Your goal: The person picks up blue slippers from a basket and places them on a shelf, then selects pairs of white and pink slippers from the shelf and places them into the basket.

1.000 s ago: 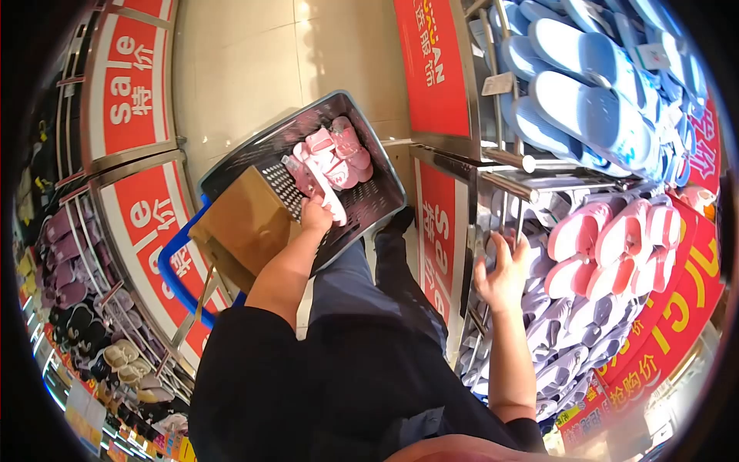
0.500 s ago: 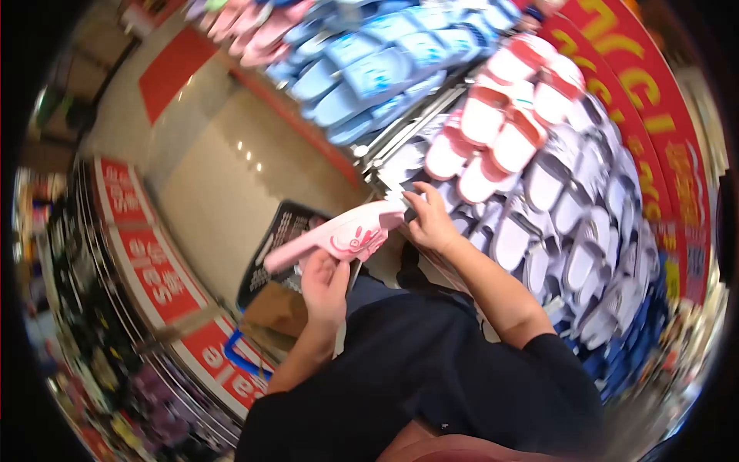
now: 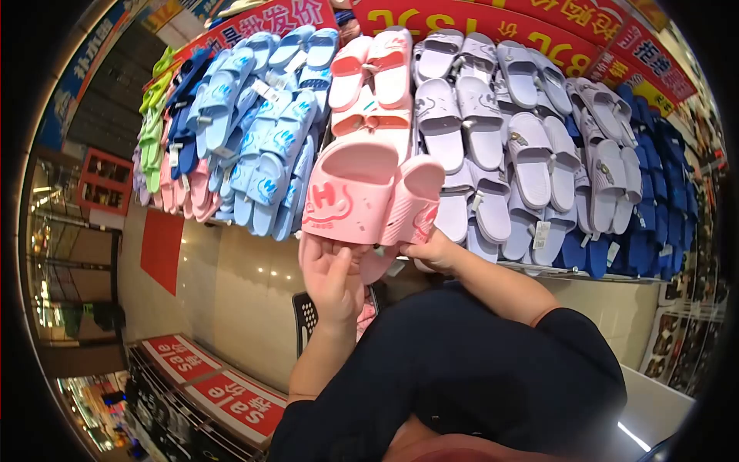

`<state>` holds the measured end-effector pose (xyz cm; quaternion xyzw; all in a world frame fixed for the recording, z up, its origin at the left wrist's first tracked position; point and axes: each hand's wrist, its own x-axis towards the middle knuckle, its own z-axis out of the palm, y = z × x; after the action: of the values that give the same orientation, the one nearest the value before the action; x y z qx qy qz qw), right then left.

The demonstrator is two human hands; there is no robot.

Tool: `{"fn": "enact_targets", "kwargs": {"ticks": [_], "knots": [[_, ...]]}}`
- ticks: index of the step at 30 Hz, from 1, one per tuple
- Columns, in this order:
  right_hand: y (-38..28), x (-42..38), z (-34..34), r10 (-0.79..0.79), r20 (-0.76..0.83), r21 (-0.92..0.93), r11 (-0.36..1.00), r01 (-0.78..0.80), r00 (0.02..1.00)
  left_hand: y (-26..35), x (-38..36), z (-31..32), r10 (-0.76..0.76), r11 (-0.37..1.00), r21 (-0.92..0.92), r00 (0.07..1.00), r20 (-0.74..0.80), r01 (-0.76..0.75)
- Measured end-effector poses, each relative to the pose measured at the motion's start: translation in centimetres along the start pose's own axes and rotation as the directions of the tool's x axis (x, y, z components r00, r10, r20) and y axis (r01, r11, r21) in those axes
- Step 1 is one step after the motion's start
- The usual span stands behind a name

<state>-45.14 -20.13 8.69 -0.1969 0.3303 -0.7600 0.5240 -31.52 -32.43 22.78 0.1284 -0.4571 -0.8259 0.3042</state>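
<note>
A pair of pink slide slippers with a red printed design is held up in front of the display, the strap openings facing up. My left hand is closed on the lower end of the left slipper, thumb in front. At the lower right edge of the other pink slipper, my right hand grips with bent fingers, some of them hidden. Right behind the pair stand coral-pink slippers on the rack.
Light blue slippers fill the rack to the left, with green ones farther out. Lavender slippers and dark blue ones hang to the right. A red sale sign tops a low shelf at lower left.
My view has turned to face the rack squarely. The pink slippers have swung from lying sideways to upright, and both slippers now show. My right hand has moved onto the right slipper's lower edge.
</note>
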Motion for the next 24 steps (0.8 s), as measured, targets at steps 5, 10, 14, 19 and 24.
{"fn": "enact_targets", "kwargs": {"ticks": [5,10,14,19,24], "knots": [[-1.8,-2.8,-0.4,-0.173,-0.184,-0.364,0.926,0.096,0.968,-8.5,1.9,-4.6,-0.219,0.926,0.328,0.974,0.062,0.188],[-1.1,-3.9,-1.3,-0.096,-0.256,-0.233,0.972,0.035,0.962,-13.4,1.4,-5.4,-0.071,0.652,0.758,0.994,0.080,-0.015],[-1.9,-4.3,-1.4,0.031,-0.269,-0.196,0.977,-0.086,0.963,-14.2,0.2,-5.5,-0.186,0.608,0.766,0.976,-0.115,0.206],[-0.3,-2.9,-2.3,-0.087,-0.225,-0.243,0.970,0.031,0.970,-14.0,0.9,-4.8,0.051,0.621,0.783,0.997,-0.058,0.014],[-0.7,-1.6,-2.9,-0.041,-0.249,-0.314,0.948,-0.040,0.968,-13.9,2.4,-5.4,0.078,0.568,0.822,0.997,0.007,-0.050]]}}
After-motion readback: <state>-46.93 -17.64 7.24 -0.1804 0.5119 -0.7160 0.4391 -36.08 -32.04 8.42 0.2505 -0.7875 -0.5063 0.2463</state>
